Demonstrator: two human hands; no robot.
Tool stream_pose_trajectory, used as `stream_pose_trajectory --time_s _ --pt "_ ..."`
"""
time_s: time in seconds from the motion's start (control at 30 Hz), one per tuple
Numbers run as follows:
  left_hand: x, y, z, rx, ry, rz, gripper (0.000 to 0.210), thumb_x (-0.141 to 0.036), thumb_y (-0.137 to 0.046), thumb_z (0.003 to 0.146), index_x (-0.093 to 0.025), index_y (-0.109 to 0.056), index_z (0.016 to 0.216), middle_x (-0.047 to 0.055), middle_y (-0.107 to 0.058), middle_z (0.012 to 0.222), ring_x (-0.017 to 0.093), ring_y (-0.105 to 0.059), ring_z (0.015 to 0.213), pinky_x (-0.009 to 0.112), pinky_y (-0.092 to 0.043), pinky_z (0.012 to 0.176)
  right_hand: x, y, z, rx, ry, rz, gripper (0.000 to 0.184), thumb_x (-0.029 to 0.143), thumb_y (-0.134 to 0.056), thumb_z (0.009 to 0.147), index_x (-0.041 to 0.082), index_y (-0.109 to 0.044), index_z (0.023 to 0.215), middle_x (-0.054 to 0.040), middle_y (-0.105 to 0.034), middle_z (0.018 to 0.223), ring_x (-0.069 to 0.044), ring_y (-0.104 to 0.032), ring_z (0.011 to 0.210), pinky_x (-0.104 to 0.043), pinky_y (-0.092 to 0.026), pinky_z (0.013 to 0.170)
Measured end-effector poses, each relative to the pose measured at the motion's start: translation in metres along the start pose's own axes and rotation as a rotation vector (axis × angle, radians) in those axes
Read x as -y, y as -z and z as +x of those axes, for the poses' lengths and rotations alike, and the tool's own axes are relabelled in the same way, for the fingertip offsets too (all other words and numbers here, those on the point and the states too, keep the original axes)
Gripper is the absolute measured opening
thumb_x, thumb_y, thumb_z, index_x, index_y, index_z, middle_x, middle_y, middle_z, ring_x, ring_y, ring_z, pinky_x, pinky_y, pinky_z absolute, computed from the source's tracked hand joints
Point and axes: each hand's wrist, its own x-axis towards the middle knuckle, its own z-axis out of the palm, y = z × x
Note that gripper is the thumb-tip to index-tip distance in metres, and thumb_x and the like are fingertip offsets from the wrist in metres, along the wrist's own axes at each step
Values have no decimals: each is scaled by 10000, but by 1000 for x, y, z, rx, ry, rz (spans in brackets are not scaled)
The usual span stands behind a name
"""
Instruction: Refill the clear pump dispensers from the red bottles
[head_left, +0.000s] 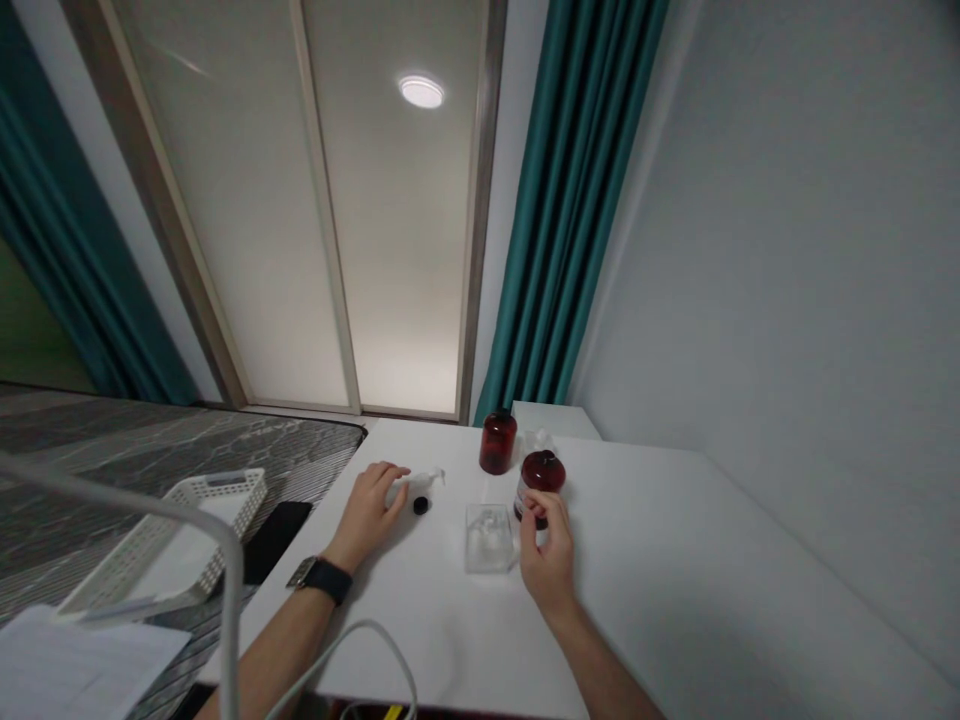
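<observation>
On the white table, my left hand (373, 508) has its fingers apart beside a clear and white pump top (426, 480) lying on its side. Whether the fingertips touch it I cannot tell. Close to the thumb lies a small black cap (421, 506). My right hand (550, 560) is closed in a pinch in front of a rounded dark red-brown bottle (543, 470); what the fingertips hold, if anything, is too small to make out. They hide part of the bottle's label. Between my hands sits a clear square container (489, 540) with something transparent in it.
A second red-brown bottle (498, 443) stands farther back, with a clear crumpled-looking item (537, 440) to its right. Left of the table are a white basket (161, 560) and paper sheets (82, 660). A pale cable (375, 626) loops over the near edge.
</observation>
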Motion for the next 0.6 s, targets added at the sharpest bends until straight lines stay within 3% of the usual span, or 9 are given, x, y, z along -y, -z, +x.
stream_pose_trajectory --time_s 0.13,0.23,0.37,0.47,0.6 --pt "-25 5 3 0 -159 -54 220 -279 -453 956 -208 -651 1021 88 -661 965 255 -586 940 404 -455 841 -9 14 17 -106 -36 -12 219 211 -468 934 209 -576 1124 -60 -551 967 -211 -543 858 -378 -464 786" --pt "-48 6 10 88 -221 -163 235 -298 -488 956 -212 -625 1126 105 -651 1068 260 -588 1013 401 -474 888 -21 26 34 -104 -64 -47 233 247 -478 931 199 -568 1141 -75 -553 1018 -228 -538 911 -402 -452 810" --pt "-68 -6 20 226 -224 -330 423 -368 -572 915 -233 -515 1312 109 -605 1179 268 -580 1082 411 -479 949 -41 35 46 -50 -71 -49 233 294 -492 927 193 -579 1119 -103 -564 1110 -254 -536 1031 -435 -454 869" --pt "-73 -24 19 246 -172 -470 665 -400 -593 892 -226 -305 1466 115 -579 1188 268 -571 1062 441 -464 951 -53 32 42 12 -85 -15 277 332 -523 917 194 -562 1154 -111 -575 1165 -262 -535 1116 -456 -455 941" --pt "-72 -42 5 281 -82 -582 789 -442 -633 853 -212 -226 1489 121 -526 1224 276 -539 1077 460 -439 958 -63 21 30 47 -144 39 414 363 -552 915 198 -457 1282 -127 -574 1249 -251 -576 1128 -455 -465 981"
